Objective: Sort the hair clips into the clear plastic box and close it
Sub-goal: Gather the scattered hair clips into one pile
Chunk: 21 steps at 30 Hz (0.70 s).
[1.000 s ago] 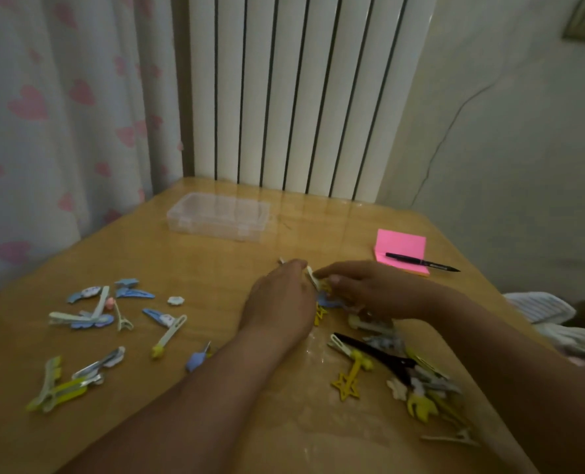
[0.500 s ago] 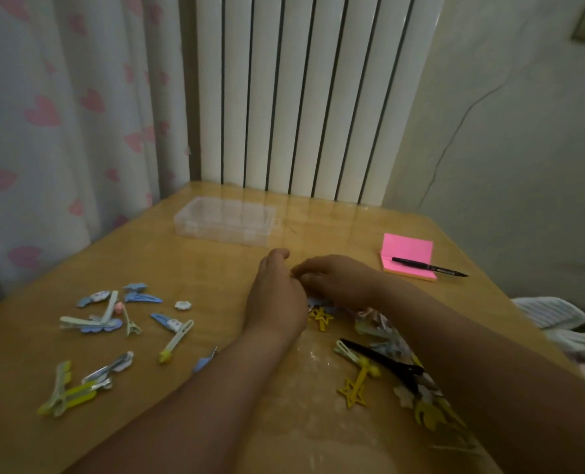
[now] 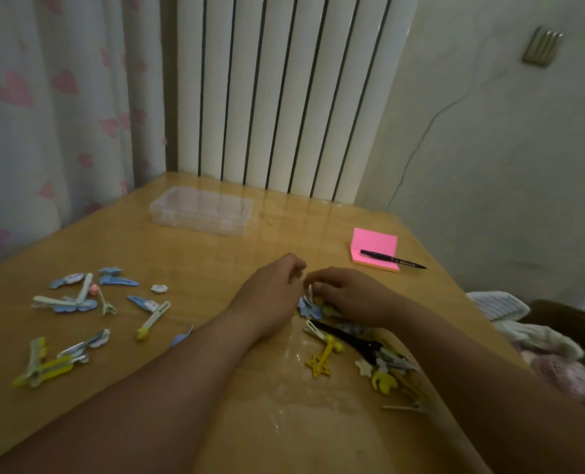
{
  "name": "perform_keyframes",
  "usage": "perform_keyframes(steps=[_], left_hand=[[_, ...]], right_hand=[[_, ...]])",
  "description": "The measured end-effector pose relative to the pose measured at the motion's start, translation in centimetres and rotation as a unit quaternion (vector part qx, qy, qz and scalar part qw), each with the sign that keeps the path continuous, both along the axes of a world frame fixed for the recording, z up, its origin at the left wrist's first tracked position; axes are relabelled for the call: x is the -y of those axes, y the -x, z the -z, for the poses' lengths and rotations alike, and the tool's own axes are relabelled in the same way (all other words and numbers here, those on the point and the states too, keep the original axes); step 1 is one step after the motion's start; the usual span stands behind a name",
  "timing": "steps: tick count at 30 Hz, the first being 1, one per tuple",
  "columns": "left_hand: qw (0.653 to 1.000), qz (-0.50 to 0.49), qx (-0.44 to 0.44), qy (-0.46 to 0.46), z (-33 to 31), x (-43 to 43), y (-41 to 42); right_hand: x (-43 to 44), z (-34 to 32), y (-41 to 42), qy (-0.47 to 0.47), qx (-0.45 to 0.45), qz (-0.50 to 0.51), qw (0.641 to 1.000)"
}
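Observation:
The clear plastic box (image 3: 200,213) stands shut at the far middle of the wooden table (image 3: 215,261). My left hand (image 3: 270,295) and my right hand (image 3: 349,295) meet at the table's middle, fingertips pinched together on a small pale hair clip (image 3: 309,289) above a blue flower clip (image 3: 309,309). A heap of yellow, white and black clips (image 3: 362,357) lies under my right forearm. Several blue, white and yellow clips (image 3: 85,302) are spread over the left part of the table.
A pink sticky-note pad (image 3: 374,248) with a black pen (image 3: 392,260) lies at the right. A white radiator (image 3: 284,94) and a heart-patterned curtain (image 3: 44,97) stand behind the table. Folded clothes (image 3: 523,323) lie beyond the right edge.
The view has tilted up slightly. Both hands stay together at the table's middle, working on the small clip; the blue flower clip now shows below the fingers.

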<state>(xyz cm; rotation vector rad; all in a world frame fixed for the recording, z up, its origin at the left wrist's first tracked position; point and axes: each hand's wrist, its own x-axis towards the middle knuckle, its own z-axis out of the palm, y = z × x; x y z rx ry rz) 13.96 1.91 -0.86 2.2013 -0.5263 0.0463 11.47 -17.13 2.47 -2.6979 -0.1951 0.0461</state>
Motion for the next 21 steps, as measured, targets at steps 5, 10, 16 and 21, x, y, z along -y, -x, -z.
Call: perform_keyframes(steps=[5, 10, 16, 21], left_hand=[[0.991, 0.061, 0.024, -0.115, -0.5, 0.5, 0.6], [0.978, 0.141, 0.026, -0.149, -0.7, 1.3, 1.8], [0.993, 0.113, -0.012, -0.019, -0.7, 2.0, 3.6], [0.998, -0.011, -0.022, -0.064, -0.7, 1.6, -0.8]], right_hand=[[2.4, 0.6, 4.2, -0.096, 0.024, 0.004, 0.995], [4.2, 1.9, 9.0, -0.101, 0.084, 0.155, 0.979], [-0.1, 2.4, 9.9, -0.121, 0.084, 0.149, 0.978], [0.1, 2.8, 9.3, -0.12, 0.089, 0.191, 0.97]])
